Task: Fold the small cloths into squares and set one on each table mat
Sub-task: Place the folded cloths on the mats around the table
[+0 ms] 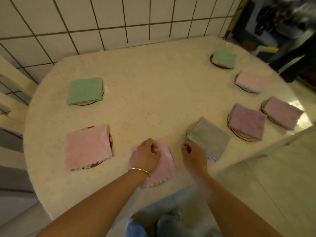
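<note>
Several folded cloths lie on round mats around the white table (153, 93). A pink cloth (165, 170) lies on a mat at the near edge, and my left hand (145, 155) rests on it with the fingers curled. My right hand (194, 156) hovers just right of it, fingers loosely bent, beside the corner of a grey cloth (209, 137). Another pink cloth (87, 147) covers a red patterned mat (95, 165) to the left. A green cloth (84, 91) sits at the far left.
On the right lie two purple cloths (247, 121) (282, 112), a pale pink one (250, 81) and a green one (224, 59), each on a mat. A tiled wall (119, 17) backs the table. A white chair (10, 106) stands at the left. My knees (160, 224) are below the table edge.
</note>
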